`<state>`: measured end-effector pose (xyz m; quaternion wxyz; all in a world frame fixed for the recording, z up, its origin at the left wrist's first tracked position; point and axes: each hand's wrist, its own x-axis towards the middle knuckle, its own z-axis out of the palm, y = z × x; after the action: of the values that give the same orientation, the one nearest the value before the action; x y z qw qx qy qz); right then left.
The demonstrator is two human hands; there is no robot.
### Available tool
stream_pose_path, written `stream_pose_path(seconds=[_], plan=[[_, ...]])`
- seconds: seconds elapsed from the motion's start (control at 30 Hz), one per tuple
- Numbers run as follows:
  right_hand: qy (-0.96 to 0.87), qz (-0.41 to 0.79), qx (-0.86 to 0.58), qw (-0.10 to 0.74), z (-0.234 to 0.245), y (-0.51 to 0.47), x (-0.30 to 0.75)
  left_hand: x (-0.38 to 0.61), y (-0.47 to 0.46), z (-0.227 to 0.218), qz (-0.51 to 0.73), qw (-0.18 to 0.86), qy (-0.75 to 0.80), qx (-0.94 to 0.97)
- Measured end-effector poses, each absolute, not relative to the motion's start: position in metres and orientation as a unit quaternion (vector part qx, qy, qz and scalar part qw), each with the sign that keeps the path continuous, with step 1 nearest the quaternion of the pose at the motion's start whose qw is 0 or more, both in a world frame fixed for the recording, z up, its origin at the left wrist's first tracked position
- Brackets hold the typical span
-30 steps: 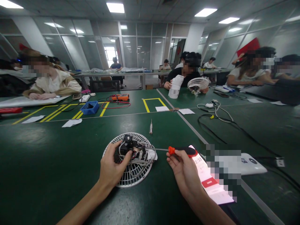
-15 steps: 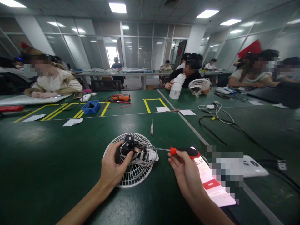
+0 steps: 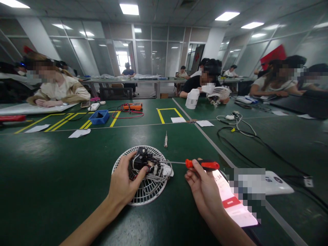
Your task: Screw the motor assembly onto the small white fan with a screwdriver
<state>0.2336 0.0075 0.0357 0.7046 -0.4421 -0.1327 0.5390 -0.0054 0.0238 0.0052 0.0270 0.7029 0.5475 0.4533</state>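
A fan motor assembly (image 3: 139, 160), black with grey wires bundled round it, lies on a round white fan grille (image 3: 148, 195) on the green table. My left hand (image 3: 125, 179) is wrapped round the motor's left side, thumb in front. In my right hand (image 3: 205, 191) is a screwdriver (image 3: 203, 164) with a red and black handle, pinched between thumb and fingers. Its shaft runs level to the left, and the tip reaches in among the motor parts; the exact contact point is too small to make out.
A small clear-handled screwdriver (image 3: 166, 140) lies beyond the grille. A lit phone (image 3: 232, 201) lies beside my right forearm, near a white power bank (image 3: 279, 182). Farther off are a blue bin (image 3: 99, 117), an orange multimeter (image 3: 132, 106), black cables (image 3: 256, 136) and seated co-workers.
The screwdriver handle has turned about its axis, showing more red, and my right fingers have shifted on it. Across the table, a co-worker's white fan parts have come apart.
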Motion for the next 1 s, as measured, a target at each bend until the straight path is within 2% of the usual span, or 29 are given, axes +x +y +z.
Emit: stream_pose_path(seconds=[0.23, 0.53, 0.83, 1.0], plan=[[-0.096, 0.54, -0.456, 0.701, 0.04, 0.005, 0.233, 0.0, 0.024, 0.022, 0.486, -0.146, 0.466, 0.724], [-0.075, 0.533, -0.431, 0.724, 0.042, 0.005, 0.235, 0.023, 0.033, 0.026, 0.438, -0.086, 0.482, 0.753], [-0.068, 0.536, -0.448, 0.712, 0.044, 0.0, 0.23, 0.015, 0.038, 0.023, 0.454, -0.105, 0.449, 0.762], [-0.058, 0.535, -0.409, 0.737, 0.047, -0.001, 0.236, 0.012, 0.038, 0.017, 0.461, -0.107, 0.446, 0.76]])
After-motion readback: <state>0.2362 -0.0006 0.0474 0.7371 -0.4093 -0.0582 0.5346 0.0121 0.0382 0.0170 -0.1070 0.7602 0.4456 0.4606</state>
